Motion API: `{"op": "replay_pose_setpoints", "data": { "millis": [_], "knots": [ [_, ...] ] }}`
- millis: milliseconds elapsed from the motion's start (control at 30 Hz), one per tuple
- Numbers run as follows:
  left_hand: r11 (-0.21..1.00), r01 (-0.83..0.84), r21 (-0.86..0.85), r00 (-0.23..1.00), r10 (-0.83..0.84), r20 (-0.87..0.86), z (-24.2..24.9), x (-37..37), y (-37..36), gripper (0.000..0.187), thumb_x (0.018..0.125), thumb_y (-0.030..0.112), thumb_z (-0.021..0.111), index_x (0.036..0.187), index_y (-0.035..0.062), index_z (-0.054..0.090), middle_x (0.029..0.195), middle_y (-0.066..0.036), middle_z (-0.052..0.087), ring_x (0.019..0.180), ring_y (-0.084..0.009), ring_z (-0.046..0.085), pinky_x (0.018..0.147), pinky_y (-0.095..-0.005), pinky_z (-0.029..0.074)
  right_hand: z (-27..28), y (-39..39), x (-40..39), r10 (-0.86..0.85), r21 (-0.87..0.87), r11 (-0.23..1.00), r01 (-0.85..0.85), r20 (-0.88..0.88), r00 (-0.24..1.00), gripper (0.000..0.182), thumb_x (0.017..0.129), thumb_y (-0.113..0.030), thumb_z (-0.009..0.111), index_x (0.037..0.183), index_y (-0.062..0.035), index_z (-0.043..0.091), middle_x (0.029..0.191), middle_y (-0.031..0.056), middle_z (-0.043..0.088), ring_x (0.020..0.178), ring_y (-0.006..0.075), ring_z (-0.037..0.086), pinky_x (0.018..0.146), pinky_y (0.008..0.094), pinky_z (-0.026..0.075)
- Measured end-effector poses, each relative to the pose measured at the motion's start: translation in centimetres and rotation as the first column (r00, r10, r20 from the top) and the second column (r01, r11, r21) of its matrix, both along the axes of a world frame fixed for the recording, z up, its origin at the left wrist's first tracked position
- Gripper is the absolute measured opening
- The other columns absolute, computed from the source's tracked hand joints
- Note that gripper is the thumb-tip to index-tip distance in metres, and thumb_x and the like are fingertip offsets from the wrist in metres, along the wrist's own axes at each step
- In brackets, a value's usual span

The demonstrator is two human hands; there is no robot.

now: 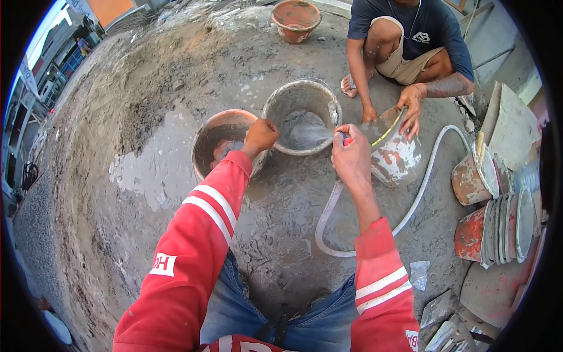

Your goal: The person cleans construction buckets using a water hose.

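Note:
My right hand (350,154) is closed around the end of a pale hose (326,214), which trails down and loops to the right. Water sprays leftward from it into a grey, mud-coated bucket (274,103), where some water (302,128) lies. My left hand (260,137) is closed at the near left rim of this grey bucket, fingers pinched on the edge. Beside it, under my left wrist, stands an orange bucket (202,138) with grey mud inside. To the right, a co-worker's hands (412,105) hold a tipped, mud-smeared bucket (399,158) with a yellow-edged rim.
A crouching co-worker (410,41) is close at upper right. Another orange tub (296,22) stands at the back. Stacked dirty buckets (498,229) and boards (509,126) line the right side. Wet, muddy ground (152,158) surrounds the buckets; gravel (38,229) lies far left.

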State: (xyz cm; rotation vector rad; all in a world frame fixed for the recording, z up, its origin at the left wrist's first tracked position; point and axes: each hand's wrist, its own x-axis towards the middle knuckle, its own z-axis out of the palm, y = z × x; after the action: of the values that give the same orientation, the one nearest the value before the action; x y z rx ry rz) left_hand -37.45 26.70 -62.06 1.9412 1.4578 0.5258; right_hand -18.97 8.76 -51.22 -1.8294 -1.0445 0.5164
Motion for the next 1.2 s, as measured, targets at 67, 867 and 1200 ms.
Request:
{"op": "replay_pose_setpoints", "data": {
  "millis": [67, 867, 1200],
  "knots": [
    [0.992, 0.034, -0.122, 0.995, -0.022, 0.094, 0.3, -0.3, 0.4, 0.020, 0.081, 0.020, 0.067, 0.090, 0.0023, 0.070, 0.080, -0.011, 0.070, 0.078, -0.0216, 0.070, 0.069, -0.0329, 0.057, 0.3, 0.1, -0.1, -0.010, -0.007, 1.000, 0.010, 0.004, 1.000, 0.024, 0.089, -0.018, 0.059, 0.104, -0.0004, 0.064, 0.091, 0.0244, 0.068, 0.088, 0.0422, 0.066, 0.080, 0.0471, 0.050],
    [0.713, 0.158, -0.683, 0.674, 0.427, 0.602, -1.0, 7.4, -3.3, 0.009, 0.091, 0.011, 0.062, 0.089, 0.0030, 0.065, 0.076, -0.006, 0.064, 0.062, -0.0139, 0.060, 0.058, -0.0277, 0.052, -0.1, -0.2, -2.4, 0.025, 0.193, 0.980, -0.050, 0.128, 0.991, 0.018, 0.092, -0.014, 0.062, 0.108, -0.0064, 0.060, 0.079, 0.0214, 0.065, 0.075, 0.0401, 0.067, 0.068, 0.0467, 0.049],
    [0.738, 0.129, -0.662, 0.693, 0.411, 0.593, -0.8, 6.9, -2.8, 0.015, 0.092, 0.013, 0.060, 0.098, 0.0007, 0.065, 0.089, -0.008, 0.063, 0.072, -0.0178, 0.061, 0.069, -0.0302, 0.055, 0.2, -0.3, -2.4, 0.024, 0.268, 0.962, -0.057, 0.126, 0.992, 0.017, 0.093, -0.013, 0.060, 0.108, -0.0038, 0.058, 0.081, 0.0230, 0.065, 0.075, 0.0403, 0.067, 0.066, 0.0471, 0.049]
  ]
}}
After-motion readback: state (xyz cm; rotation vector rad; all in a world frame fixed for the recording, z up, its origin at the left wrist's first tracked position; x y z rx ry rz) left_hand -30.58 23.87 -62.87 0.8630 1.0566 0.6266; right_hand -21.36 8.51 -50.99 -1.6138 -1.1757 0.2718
